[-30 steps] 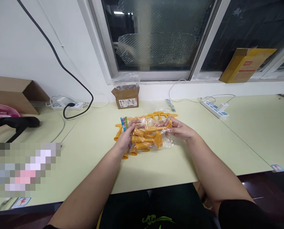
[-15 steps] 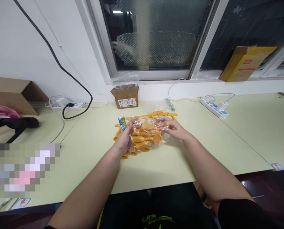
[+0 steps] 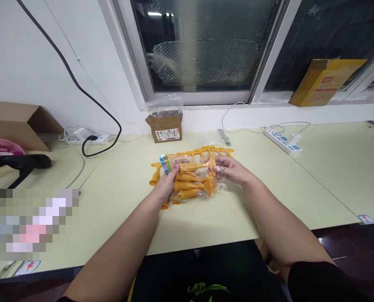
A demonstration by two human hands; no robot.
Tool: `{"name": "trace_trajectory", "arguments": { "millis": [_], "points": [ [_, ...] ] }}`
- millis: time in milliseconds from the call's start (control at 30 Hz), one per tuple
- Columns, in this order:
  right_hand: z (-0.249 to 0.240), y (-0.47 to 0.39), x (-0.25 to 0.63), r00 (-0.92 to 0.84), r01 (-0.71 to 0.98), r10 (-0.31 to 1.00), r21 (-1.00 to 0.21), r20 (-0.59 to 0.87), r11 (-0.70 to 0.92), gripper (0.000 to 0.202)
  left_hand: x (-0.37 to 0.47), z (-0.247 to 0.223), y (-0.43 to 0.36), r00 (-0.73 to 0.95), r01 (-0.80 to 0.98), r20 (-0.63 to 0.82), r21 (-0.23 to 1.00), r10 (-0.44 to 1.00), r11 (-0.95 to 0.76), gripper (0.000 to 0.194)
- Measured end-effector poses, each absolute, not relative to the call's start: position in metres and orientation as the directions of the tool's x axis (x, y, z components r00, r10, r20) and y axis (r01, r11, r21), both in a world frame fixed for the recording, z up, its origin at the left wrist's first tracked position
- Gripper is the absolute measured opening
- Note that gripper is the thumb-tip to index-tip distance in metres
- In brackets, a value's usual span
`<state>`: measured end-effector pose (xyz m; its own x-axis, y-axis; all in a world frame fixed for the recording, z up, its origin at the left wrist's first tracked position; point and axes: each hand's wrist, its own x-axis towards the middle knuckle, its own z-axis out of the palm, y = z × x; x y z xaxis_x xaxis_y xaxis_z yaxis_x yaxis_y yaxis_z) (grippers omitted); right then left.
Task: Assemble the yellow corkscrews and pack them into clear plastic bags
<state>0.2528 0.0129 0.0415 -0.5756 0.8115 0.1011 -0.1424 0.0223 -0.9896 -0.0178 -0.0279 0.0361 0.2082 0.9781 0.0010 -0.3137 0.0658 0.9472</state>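
Observation:
Between my hands is a clear plastic bag (image 3: pixel 193 191) with a colourful printed header (image 3: pixel 164 163), holding several orange-yellow plastic pieces (image 3: pixel 189 185) with ribbed handles and T-shaped ends. My left hand (image 3: pixel 165 183) is closed on the bag's left end beside the header, thumb on top. My right hand (image 3: pixel 231 170) pinches the bag's right side, by the crosspiece of the uppermost piece (image 3: pixel 193 166). More pieces of the same kind (image 3: pixel 207 149) lie in a row on the table behind and under the bag. One piece (image 3: pixel 155 174) sticks out to the left.
Behind the bag stand a small opened cardboard box (image 3: pixel 166 129) and a flat clear bag with a printed header (image 3: pixel 224 137). Power strips (image 3: pixel 283 141) with cables lie at the wall. A black cable (image 3: pixel 100 102) hangs at left, above a black frame-like object (image 3: pixel 23 167).
The filled bag has turned slightly, its header tilting and shifting right. The uppermost piece's crosspiece now shows upright by my right hand, whose fingers have shifted.

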Motion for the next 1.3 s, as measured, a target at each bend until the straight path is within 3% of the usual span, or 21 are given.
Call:
{"name": "trace_trajectory", "arguments": {
  "millis": [167, 333, 433, 533, 700, 967, 1167, 1300],
  "points": [
    [0.038, 0.014, 0.244, -0.452, -0.219, 0.861, -0.965, 0.232, 0.145, 0.033, -0.018, 0.038, -0.031, 0.241, -0.320, -0.030, 0.941, 0.970, 0.109, 0.064],
    [0.036, 0.013, 0.239, -0.395, -0.071, 0.846, -0.930, 0.357, 0.360, 0.033, -0.016, 0.038, -0.031, 0.171, -0.256, 0.044, 0.967, 0.984, 0.001, 0.062],
    [0.034, 0.016, 0.246, -0.463, 0.011, 0.807, -0.908, 0.367, 0.419, 0.048, -0.015, 0.037, -0.030, 0.151, -0.253, 0.039, 0.967, 0.988, 0.000, 0.054],
    [0.029, 0.020, 0.253, -0.489, -0.040, 0.773, -0.896, 0.404, 0.443, 0.072, -0.016, 0.036, -0.029, 0.103, -0.280, 0.076, 0.959, 0.992, -0.045, 0.052],
    [0.032, 0.018, 0.254, -0.520, -0.127, 0.772, -0.927, 0.366, 0.354, 0.073, -0.016, 0.040, -0.028, 0.027, -0.280, 0.134, 0.952, 0.991, -0.122, 0.045],
    [0.043, 0.006, 0.244, -0.428, 0.031, 0.884, -0.975, 0.187, 0.222, 0.043, -0.009, 0.054, -0.035, 0.053, -0.333, 0.103, 0.939, 0.993, -0.080, 0.050],
    [0.039, 0.008, 0.235, -0.439, -0.114, 0.885, -0.987, 0.154, 0.116, 0.038, -0.010, 0.052, -0.037, 0.141, -0.324, 0.089, 0.945, 0.986, -0.039, 0.055],
    [0.040, 0.007, 0.236, -0.475, -0.108, 0.871, -0.991, 0.123, 0.081, 0.041, -0.009, 0.054, -0.037, 0.122, -0.348, 0.028, 0.937, 0.992, 0.017, 0.051]
  ]
}}
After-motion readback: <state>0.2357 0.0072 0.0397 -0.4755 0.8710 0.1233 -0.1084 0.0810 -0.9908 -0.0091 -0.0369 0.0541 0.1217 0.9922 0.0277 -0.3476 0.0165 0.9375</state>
